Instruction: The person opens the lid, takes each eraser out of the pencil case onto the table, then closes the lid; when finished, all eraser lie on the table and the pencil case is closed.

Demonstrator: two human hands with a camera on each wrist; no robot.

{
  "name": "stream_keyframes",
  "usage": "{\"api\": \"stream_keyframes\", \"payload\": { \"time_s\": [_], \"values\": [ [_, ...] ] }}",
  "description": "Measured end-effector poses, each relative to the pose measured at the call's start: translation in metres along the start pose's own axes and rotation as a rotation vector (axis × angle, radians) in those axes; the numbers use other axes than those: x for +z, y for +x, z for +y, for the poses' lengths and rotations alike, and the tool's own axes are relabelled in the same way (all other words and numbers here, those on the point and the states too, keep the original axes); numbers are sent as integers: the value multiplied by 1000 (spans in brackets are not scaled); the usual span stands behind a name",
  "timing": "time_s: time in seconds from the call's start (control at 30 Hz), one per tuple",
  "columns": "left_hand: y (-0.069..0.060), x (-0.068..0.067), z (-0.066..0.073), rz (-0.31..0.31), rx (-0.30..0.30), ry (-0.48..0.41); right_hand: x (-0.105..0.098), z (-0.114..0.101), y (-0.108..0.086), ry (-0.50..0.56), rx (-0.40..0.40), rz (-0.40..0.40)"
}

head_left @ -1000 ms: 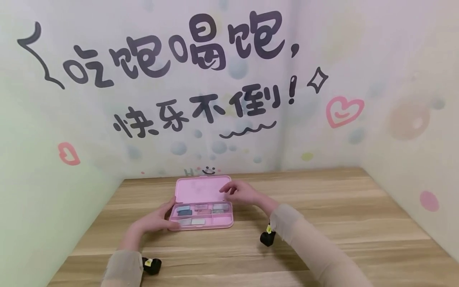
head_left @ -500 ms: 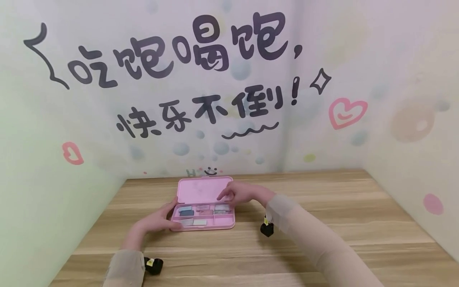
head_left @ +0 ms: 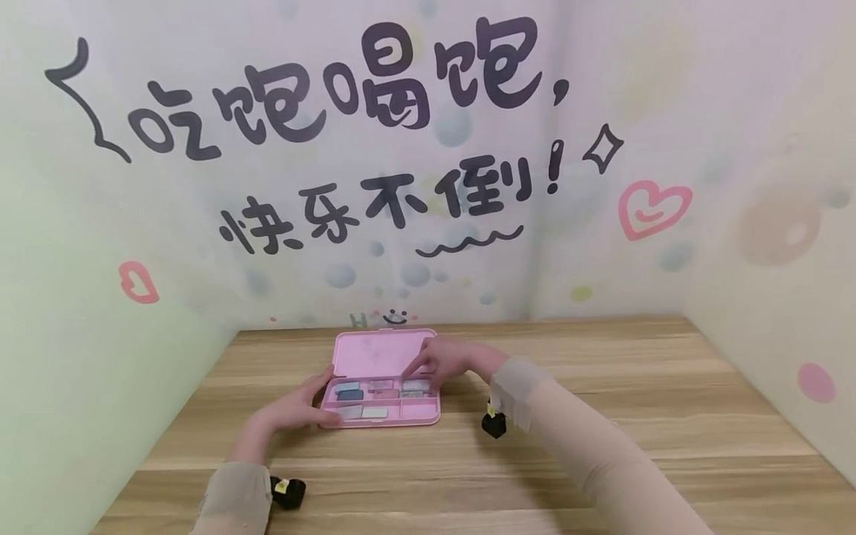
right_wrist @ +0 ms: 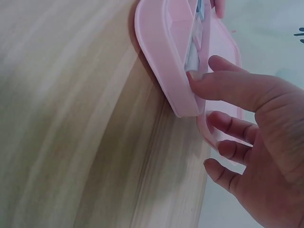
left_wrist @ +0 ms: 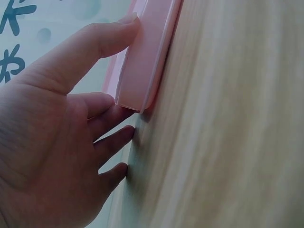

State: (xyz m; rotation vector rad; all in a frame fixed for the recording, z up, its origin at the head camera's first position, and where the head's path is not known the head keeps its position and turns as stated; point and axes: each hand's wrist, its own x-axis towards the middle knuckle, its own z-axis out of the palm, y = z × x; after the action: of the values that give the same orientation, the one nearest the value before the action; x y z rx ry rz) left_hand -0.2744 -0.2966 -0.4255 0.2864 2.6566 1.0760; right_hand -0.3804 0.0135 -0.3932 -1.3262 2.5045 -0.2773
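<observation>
Far L: small red heart on pale wall. Then L sleeve, beige, w/ black cam at wrist. Next, L hand: grip holds L end of pink case, thumb on near wall by corner, fingers round behind; lower fingertips close to bench, contact unclear.

Case sits mid-bench toward back edge, on wood-grain bench, lid hinged back behind it. Contents, back comp., L to R: light-blue piece & dark-blue piece, pinkish pieces, then pale-grey pieces. Front L comp.: two whitish pieces, side by side.

R hand over back R corner of case: index angled down into back comp., thumb at R rim, other fingers loosely bent beside lid. Can't tell if its grip has a piece. R sleeve, also beige, 2nd cam under wrist. Far R: pink dot on side wall.
</observation>
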Motion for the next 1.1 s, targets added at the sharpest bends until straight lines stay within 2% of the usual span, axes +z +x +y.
{"api": "stream_keyframes", "payload": {
  "time_s": [0.43,0.67,1.1],
  "values": [
    [-1,-1,0,4,-2,44,6,-5,7,-4,23,-2],
    [0,0,2,-1,9,27,12,-7,8,72,72,-27],
    [1,0,1,-14,-7,9,11,-10,11,56,80,-50]
  ]
}}
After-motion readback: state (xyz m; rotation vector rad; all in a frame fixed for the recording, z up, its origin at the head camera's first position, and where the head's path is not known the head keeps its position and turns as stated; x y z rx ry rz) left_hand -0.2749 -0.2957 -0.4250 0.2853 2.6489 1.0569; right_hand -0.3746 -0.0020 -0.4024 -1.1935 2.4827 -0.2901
